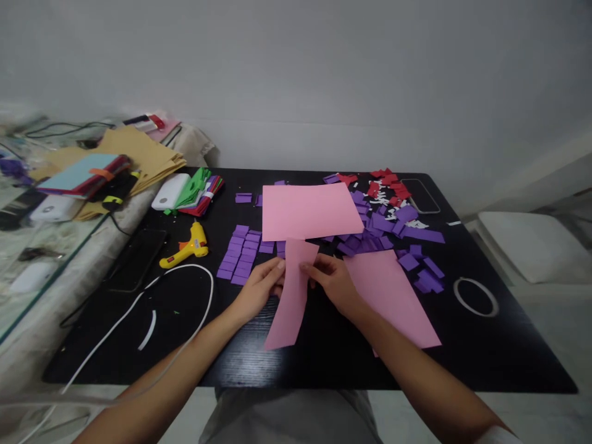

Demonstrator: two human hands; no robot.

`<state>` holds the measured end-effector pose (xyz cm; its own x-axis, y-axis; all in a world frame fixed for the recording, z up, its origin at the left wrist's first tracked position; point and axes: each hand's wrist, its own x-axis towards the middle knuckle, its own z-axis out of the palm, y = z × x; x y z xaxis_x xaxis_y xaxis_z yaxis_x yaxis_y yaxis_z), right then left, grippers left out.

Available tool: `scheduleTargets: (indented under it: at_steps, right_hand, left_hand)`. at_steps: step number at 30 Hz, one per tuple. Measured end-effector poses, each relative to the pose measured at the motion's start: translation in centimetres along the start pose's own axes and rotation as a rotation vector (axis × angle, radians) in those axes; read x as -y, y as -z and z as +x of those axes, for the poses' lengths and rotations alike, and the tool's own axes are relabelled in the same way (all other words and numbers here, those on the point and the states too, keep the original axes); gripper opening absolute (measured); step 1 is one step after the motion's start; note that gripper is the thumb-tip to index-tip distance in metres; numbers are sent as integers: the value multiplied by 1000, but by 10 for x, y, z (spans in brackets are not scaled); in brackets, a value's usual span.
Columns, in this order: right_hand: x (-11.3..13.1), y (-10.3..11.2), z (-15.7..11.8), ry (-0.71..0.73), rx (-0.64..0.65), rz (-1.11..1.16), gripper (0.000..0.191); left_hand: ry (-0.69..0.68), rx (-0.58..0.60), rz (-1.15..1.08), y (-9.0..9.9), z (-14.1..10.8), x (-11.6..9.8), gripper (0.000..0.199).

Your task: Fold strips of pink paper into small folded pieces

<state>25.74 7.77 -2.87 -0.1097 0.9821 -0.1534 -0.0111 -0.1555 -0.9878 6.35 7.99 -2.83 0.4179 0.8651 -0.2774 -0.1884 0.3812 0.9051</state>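
Note:
A long pink paper strip [292,302] is held upright-to-tilted between both hands above the black table. My left hand [263,285] grips its left edge, thumb in front and the other fingers partly hidden behind. At its right edge my right hand [333,280] pinches the paper between thumb and fingers. Just beyond the strip lies a wide pink sheet [309,211], partly covering purple paper pieces. Another pink sheet [393,296] rests under and beside my right forearm. Neat rows of folded purple pieces [239,254] lie to the left of my left hand.
A yellow glue gun [189,245], a white cable [210,296] and a dark phone [136,259] are on the left. Purple scraps [370,231], red scraps [391,184] and a white ring [476,297] lie on the right. Envelopes [143,154] pile up at far left.

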Motion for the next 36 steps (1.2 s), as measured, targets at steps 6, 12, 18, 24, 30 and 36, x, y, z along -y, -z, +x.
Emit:
scheduleTargets:
  at_steps: [6,12,18,24,30,36]
  right_hand:
    - [-6,-4,-1,-5,3,16,36]
    - [-8,-9,-3,-4,50,151,35]
    - [-6,-12,-7,-42,88,238,38]
    - [-5,-7,-8,-35,8,251,35]
    - [-5,-6,-10,18,-92,270,37]
    - [-4,-4,-15,89,-19,184,30]
  left_hand:
    - [-48,59,70,-7,-1,0,54]
    - [-4,52,52,-3,-4,0,50]
    - [5,84,71,-6,-6,-6,39]
    - [-68,25,188,-8,-5,-6,37]
    - [61,86,212,-8,-9,-7,37]
    - [219,410,350,-3,-13,-13,32]
